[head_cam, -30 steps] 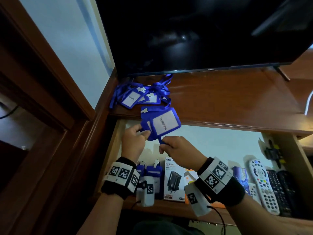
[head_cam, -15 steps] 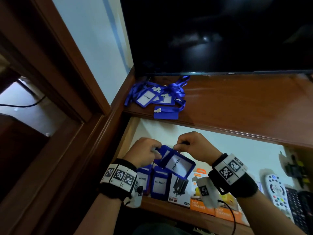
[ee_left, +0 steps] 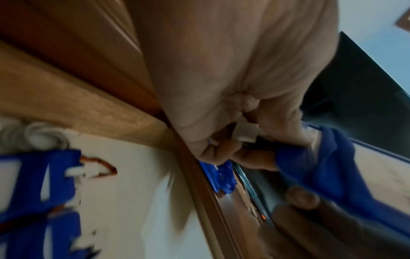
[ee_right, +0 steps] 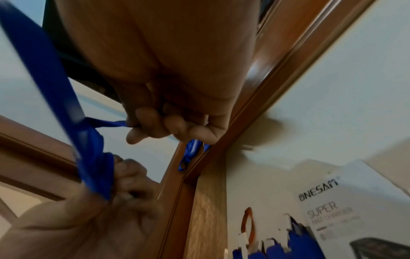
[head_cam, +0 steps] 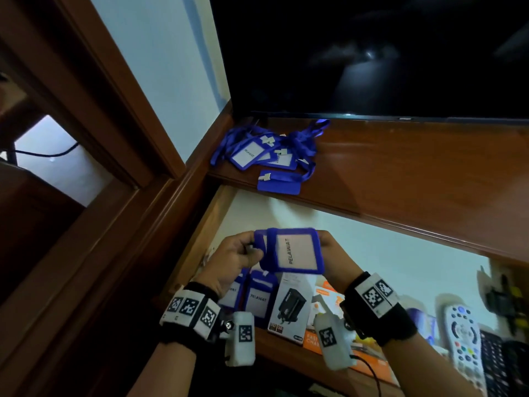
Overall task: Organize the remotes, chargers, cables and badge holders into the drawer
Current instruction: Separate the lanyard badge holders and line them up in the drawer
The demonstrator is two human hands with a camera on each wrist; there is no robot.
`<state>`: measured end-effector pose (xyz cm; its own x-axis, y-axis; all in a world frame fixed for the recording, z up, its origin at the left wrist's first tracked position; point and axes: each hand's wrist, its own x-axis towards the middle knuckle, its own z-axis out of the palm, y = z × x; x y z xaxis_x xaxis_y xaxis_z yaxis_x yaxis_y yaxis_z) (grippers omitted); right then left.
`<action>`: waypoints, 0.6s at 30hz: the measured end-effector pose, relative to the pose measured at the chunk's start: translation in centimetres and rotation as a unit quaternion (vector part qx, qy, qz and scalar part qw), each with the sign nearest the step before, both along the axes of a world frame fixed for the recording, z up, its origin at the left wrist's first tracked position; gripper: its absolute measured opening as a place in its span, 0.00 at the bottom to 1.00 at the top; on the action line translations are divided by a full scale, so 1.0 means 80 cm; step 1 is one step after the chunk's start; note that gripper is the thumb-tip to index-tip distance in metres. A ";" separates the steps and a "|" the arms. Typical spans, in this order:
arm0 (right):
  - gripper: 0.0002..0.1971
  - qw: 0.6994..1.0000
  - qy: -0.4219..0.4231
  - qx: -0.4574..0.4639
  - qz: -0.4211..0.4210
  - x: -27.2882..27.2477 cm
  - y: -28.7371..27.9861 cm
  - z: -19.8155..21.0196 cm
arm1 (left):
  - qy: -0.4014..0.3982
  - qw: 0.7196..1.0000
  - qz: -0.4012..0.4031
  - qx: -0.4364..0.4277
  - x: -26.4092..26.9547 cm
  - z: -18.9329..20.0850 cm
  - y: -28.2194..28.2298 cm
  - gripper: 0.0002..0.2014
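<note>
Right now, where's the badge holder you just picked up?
In the head view the badge holder is held up between the left hand and right hand, above the drawer's left end, over the filed holders and charger box.

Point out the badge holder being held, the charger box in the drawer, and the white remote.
held badge holder [head_cam: 294, 252], head view, white card window.
charger box [head_cam: 292, 308], head view, printed front face.
white remote [head_cam: 465, 336], head view, button face.

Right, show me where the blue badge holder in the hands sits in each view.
Head: badge holder centre, held by both hands above the drawer.
Left wrist: right side, blurred blue edge.
Right wrist: only its blue lanyard, left side.
Shared landmark: the ONESAM charger box, not visible from the left wrist.
</note>
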<state>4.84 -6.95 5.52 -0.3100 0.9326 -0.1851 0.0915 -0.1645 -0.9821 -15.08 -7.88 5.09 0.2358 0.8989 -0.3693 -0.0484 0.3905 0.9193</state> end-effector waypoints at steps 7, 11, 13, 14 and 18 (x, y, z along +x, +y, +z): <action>0.11 0.999 -0.007 -0.044 0.004 -0.019 -0.002 -0.017 | -0.158 0.985 0.075 -0.007 0.024 -0.011 -0.002 0.16; 0.12 0.997 0.007 -0.075 -0.011 -0.031 0.009 -0.025 | -0.163 0.983 0.081 -0.009 0.015 -0.017 0.008 0.15; 0.14 0.997 0.018 -0.080 -0.004 -0.035 0.013 -0.028 | -0.160 0.983 0.084 -0.015 0.008 -0.020 0.016 0.16; 0.14 0.996 0.037 -0.081 0.006 -0.038 0.015 -0.029 | -0.155 0.984 0.083 -0.016 0.003 -0.022 0.020 0.15; 0.08 0.990 0.074 -0.117 0.029 -0.049 0.026 -0.030 | -0.121 0.990 0.062 -0.023 -0.028 -0.018 0.035 0.13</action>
